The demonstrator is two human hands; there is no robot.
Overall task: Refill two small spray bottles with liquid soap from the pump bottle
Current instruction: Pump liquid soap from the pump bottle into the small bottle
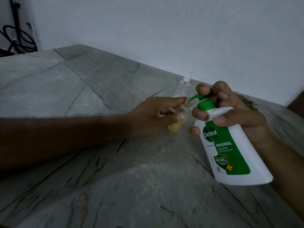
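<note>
- The right hand (233,111) is clamped round the pump bottle (230,145), lifted and tilted off the bench (82,83); its forefinger sits on the green pump head (246,96).
- The left hand (156,116) pinches a small open bottle (176,125) standing on the bench, thumb on the near side and fingers round the neck.
- That bottle holds yellow soap in its lower part only; its upper part looks clear.
- The pump's nozzle points at the bottle's mouth, touching or just beside it; motion blur hides which.
- A second spray bottle (183,86), cap on and seemingly empty, lies or leans just behind the left hand.
- Step in hand, as I judge it: pumping soap into the first bottle, which is about a third full.
- Next move calls for more presses with the nozzle held over the narrow mouth and the small bottle kept steady, or soap will run down the outside.
- After that, its sprayer goes back on; I cannot see it here.
</note>
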